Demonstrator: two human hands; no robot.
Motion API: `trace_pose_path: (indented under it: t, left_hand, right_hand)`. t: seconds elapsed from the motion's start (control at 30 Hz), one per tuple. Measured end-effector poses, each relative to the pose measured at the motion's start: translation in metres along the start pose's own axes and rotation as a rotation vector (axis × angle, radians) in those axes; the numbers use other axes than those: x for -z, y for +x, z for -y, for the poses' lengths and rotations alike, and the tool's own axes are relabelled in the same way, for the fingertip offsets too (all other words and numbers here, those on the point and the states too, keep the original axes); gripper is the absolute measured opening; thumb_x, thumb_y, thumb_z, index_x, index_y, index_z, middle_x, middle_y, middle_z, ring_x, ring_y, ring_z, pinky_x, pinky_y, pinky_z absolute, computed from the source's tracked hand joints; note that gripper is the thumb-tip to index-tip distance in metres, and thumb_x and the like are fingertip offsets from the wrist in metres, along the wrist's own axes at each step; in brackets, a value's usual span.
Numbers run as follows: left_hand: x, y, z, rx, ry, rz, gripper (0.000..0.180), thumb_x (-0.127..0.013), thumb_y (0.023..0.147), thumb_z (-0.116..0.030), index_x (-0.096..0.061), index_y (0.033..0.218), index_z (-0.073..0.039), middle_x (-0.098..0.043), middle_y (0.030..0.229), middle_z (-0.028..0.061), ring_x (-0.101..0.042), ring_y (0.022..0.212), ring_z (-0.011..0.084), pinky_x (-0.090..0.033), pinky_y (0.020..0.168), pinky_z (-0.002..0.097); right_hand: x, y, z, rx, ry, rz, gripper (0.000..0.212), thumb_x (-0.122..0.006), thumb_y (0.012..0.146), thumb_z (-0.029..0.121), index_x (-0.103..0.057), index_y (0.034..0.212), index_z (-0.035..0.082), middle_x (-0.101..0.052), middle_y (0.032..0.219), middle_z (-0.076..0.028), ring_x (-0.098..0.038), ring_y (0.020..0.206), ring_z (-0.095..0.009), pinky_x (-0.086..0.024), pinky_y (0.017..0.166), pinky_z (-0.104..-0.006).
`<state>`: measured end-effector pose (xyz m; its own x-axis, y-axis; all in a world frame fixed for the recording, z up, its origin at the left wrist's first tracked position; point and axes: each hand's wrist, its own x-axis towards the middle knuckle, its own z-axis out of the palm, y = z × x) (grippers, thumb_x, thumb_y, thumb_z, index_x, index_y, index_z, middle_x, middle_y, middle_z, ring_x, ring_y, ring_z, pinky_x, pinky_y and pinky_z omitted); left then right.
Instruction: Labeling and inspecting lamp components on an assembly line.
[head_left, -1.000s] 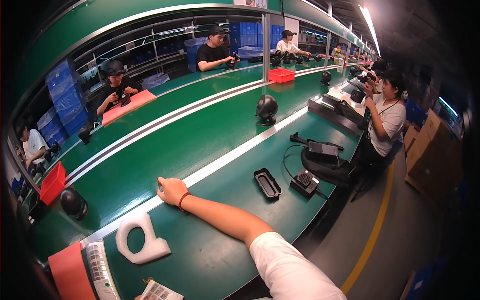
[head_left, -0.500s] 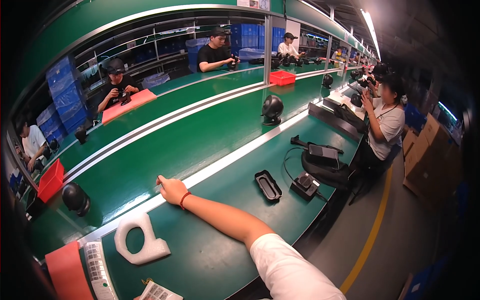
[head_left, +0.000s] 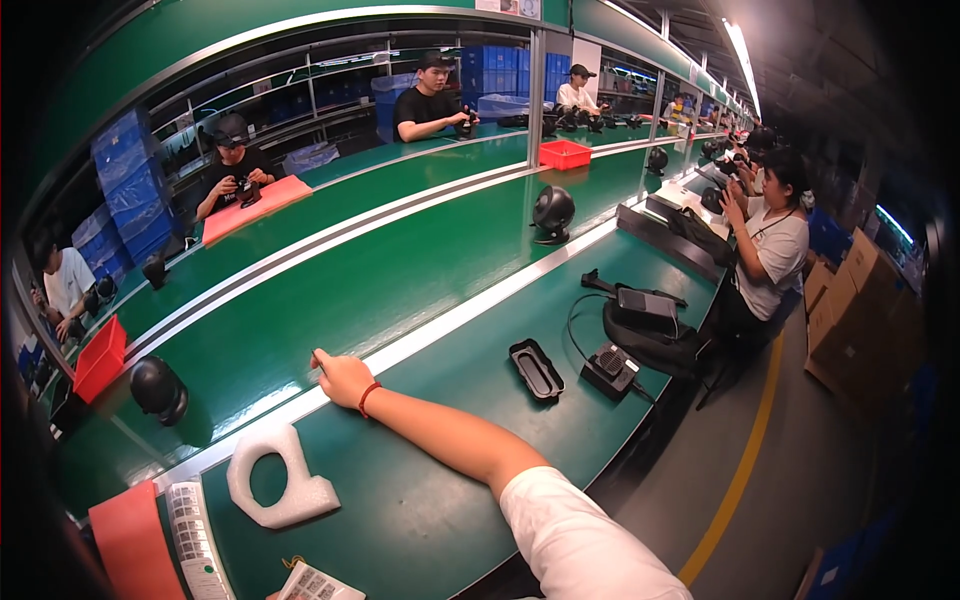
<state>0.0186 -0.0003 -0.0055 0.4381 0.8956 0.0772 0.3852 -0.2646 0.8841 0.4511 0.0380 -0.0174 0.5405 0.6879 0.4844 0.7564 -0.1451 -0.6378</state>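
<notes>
Grip of the right hand (head_left: pixel 343 380) is drawn nearly closed, finger and thumb seeming to pinch a slim dark item (head_left: pixel 321 370), too small to name, over the near edge of the green conveyor belt (head_left: pixel 430 270). A light pinch, with the wrist low over the white rail (head_left: pixel 436 331) and the fingertips clear of the belt, would likely give the steadiest control; the outstretched arm is best lifted rather than dragged back across the surface (head_left: pixel 430 500). At the lower edge, a sliver that may be the left hand (head_left: pixel 273 596) shows beside a label sheet (head_left: pixel 320 583); I cannot tell whether it holds the sheet or how its fingers stand. Just left of the right forearm lies a white foam ring (head_left: pixel 318 493), near enough to be brushed by a careless sweep. Farther out, a round-headed black device (head_left: pixel 158 388) stands on the belt to the left, another well ahead, and a black plastic tray (head_left: pixel 537 371) lies right of the arm
</notes>
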Motion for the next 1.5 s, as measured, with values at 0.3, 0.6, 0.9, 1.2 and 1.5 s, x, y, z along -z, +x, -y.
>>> trace_pose_path:
  t: [0.3,0.6,0.9,1.2,1.5]
  left_hand:
    - [-0.001,-0.002,-0.004,0.028,-0.046,0.009,0.021,-0.066,0.080,0.006,-0.061,0.101,0.007,-0.065,0.090,0.0142,-0.063,0.073,0.0185,-0.054,0.059,0.0286]
    - [-0.001,-0.002,-0.009,0.043,-0.057,0.023,0.023,-0.065,0.080,0.006,-0.060,0.102,0.008,-0.065,0.092,0.0152,-0.064,0.075,0.0191,-0.056,0.061,0.0294]
    - [-0.001,0.002,0.003,-0.036,-0.061,0.044,0.022,-0.064,0.080,0.007,-0.060,0.102,0.009,-0.065,0.090,0.0160,-0.064,0.072,0.0191,-0.055,0.062,0.0291]
    - [0.008,-0.001,0.020,-0.140,-0.043,0.009,0.022,-0.063,0.081,0.007,-0.059,0.103,0.011,-0.065,0.091,0.0164,-0.065,0.073,0.0199,-0.056,0.066,0.0299]
    - [-0.005,-0.006,-0.002,0.018,-0.112,-0.059,0.022,-0.075,0.073,-0.008,-0.065,0.090,0.003,-0.067,0.075,0.0061,-0.059,0.068,0.0067,-0.050,0.062,0.0248]
  right_hand:
    - [0.000,0.000,-0.001,0.013,-0.031,0.001,0.023,-0.051,0.080,0.009,-0.051,0.103,0.010,-0.063,0.076,-0.017,-0.060,0.075,-0.038,-0.045,0.067,-0.0492]
    - [-0.001,0.001,-0.002,-0.003,-0.022,-0.002,0.024,-0.050,0.079,0.008,-0.051,0.103,0.010,-0.063,0.075,-0.017,-0.060,0.074,-0.038,-0.045,0.067,-0.0502]
    - [0.004,0.000,-0.001,-0.011,-0.013,-0.013,0.026,-0.050,0.079,0.009,-0.050,0.105,0.010,-0.062,0.073,-0.016,-0.060,0.074,-0.038,-0.045,0.067,-0.0496]
    - [-0.013,0.004,0.006,0.031,0.019,0.013,0.027,-0.052,0.080,0.012,-0.050,0.106,0.011,-0.064,0.080,-0.021,-0.061,0.078,-0.041,-0.046,0.070,-0.0530]
    - [0.015,-0.002,0.003,-0.077,-0.116,0.065,0.030,-0.052,0.081,0.014,-0.052,0.111,0.015,-0.064,0.079,-0.016,-0.062,0.077,-0.037,-0.047,0.069,-0.0471]
